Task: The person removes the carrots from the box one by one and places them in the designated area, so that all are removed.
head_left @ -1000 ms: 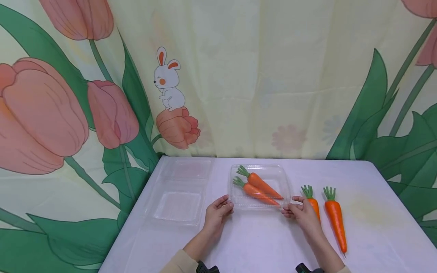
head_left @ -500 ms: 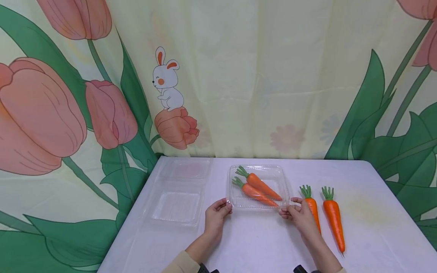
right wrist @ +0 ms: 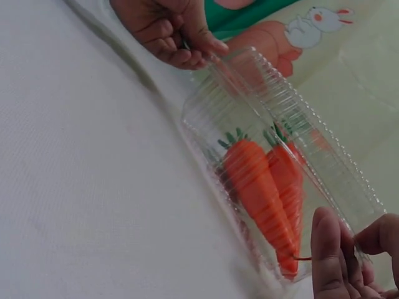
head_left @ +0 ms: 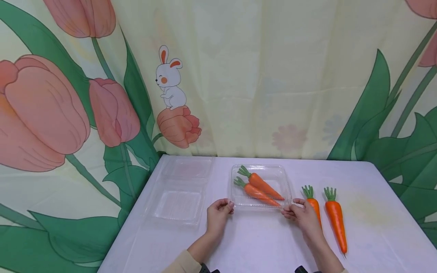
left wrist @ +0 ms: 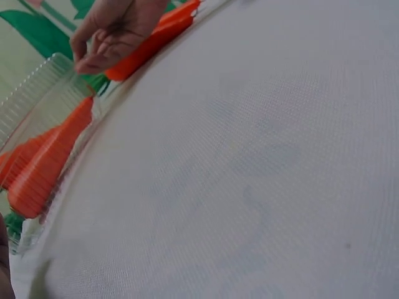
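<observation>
A clear plastic clamshell box (head_left: 273,175) with its lid down stands at the middle of the table. Two orange carrots (head_left: 263,185) with green tops lie slanted inside it. My left hand (head_left: 217,220) pinches the rim at the box's near left corner between thumb and fingers, seen also in the right wrist view (right wrist: 167,30). At the near right corner my right hand (head_left: 303,218) pinches the rim; in the right wrist view its thumb and fingertips (right wrist: 330,243) meet at the edge. Only a sliver of the left hand shows in the left wrist view.
Another clear clamshell box (head_left: 177,204) lies opened flat on the left side of the table. Two more carrots lie to the right: one carrot (head_left: 314,206) is partly hidden behind my right hand, and the other carrot (head_left: 336,223) is beside it. A printed curtain (head_left: 239,94) hangs behind.
Both hands stay at the box's near corners. The left hand has shifted slightly toward me at its corner; the box and carrots look the same.
</observation>
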A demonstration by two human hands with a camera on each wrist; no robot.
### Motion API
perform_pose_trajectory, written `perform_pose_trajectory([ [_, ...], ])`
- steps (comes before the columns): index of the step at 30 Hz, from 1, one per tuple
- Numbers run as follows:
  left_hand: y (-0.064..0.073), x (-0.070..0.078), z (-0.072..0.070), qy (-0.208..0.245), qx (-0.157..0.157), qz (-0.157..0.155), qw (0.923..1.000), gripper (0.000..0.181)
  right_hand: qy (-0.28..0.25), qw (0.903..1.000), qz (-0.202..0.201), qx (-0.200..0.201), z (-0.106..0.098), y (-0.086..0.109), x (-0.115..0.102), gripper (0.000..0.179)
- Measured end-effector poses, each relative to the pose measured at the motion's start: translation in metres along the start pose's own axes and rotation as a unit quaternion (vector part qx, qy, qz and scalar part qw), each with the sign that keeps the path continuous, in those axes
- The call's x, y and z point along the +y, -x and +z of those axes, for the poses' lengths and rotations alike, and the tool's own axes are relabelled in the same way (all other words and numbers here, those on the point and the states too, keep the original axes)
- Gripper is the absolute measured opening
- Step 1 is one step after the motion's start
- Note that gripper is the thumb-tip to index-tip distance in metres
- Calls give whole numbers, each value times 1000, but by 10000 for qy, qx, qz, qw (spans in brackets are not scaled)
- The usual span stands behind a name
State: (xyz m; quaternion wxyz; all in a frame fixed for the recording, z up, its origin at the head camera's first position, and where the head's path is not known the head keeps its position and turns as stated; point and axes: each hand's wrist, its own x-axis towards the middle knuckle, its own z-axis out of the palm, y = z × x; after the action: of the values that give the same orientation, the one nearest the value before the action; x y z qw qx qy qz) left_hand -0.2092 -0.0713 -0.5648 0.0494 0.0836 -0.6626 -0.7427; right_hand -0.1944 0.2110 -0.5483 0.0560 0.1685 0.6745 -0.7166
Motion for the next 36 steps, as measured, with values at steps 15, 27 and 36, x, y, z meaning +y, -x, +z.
perform_pose_trajectory([
  [15, -1, 4, -2, -182, -292, 9, 9994, 22, 315, 9993, -22, 176, -4, 10, -1, 28],
  [27, -29, 37, 4, -125, 331, -741, 9966, 25, 1590, 9867, -176, 276, -7, 14, -12, 36],
  [36, -61, 37, 12, -261, -351, -987, 9942, 36, 1574, 9871, -248, 124, -7, 15, -18, 49],
])
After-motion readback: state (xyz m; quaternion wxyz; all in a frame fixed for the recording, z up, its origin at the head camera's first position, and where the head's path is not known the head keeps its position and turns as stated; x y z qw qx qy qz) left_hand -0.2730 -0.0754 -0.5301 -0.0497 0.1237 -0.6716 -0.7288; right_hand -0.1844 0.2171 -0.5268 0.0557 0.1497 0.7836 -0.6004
